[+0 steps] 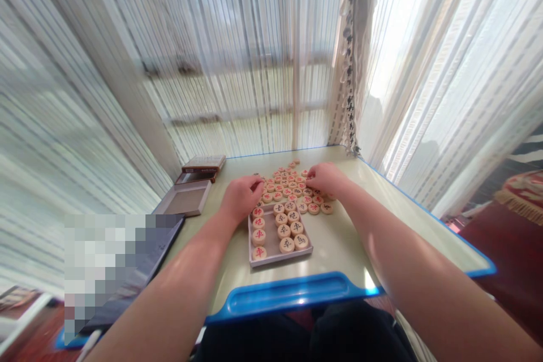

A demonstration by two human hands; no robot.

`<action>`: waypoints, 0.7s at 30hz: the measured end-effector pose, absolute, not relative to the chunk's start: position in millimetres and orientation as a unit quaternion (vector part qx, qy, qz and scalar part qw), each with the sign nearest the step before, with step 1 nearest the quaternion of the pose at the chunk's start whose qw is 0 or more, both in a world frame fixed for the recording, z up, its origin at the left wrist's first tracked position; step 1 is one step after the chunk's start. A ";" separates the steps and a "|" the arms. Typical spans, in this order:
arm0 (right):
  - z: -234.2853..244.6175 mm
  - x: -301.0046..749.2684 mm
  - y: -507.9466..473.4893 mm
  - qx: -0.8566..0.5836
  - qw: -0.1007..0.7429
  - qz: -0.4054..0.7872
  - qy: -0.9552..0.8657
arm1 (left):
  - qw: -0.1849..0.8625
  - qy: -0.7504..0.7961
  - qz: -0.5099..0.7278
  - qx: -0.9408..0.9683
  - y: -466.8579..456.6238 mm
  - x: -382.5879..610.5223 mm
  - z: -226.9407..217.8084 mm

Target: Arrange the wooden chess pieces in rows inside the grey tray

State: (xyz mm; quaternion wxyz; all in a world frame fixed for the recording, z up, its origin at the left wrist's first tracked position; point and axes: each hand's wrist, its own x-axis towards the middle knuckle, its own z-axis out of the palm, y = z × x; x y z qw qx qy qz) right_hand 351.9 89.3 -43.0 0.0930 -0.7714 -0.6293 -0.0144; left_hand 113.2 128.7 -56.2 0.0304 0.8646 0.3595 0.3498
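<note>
Round wooden chess discs [288, 186] with red and black characters lie scattered on the pale tabletop [339, 243]. A shallow grey box tray [271, 257] in front of me holds several of them in rows. My left hand [241, 197] rests at the tray's far left corner, fingers curled and pinched at the edge of the loose pile. My right hand [326, 179] lies on the pile's right side, fingers bent down onto the discs. What either hand's fingertips hold is hidden.
A grey box lid [186, 199] and a dark box [203, 164] lie at the far left of the table. A dark flat object [144, 260] lies at the near left. The table has a blue rim [292, 294]. Sheer curtains [237, 68] hang close behind.
</note>
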 end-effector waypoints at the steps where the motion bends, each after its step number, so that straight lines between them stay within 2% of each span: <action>1: -43.4 351.6 89.2 -0.771 0.096 -0.023 -0.629 | 0.030 0.360 0.350 0.864 128.4 113.3 -56.0; 11: -39.4 349.5 86.3 -0.791 0.163 -0.029 -0.588 | 0.019 0.395 0.350 0.849 127.8 112.0 -54.0; 18: -44.7 354.2 89.4 -0.795 0.120 -0.011 -0.595 | 0.034 0.417 0.347 0.839 128.3 113.6 -53.1; 21: -46.4 356.3 90.8 -0.791 0.121 -0.019 -0.599 | 0.074 0.453 0.364 0.810 134.3 114.1 -53.4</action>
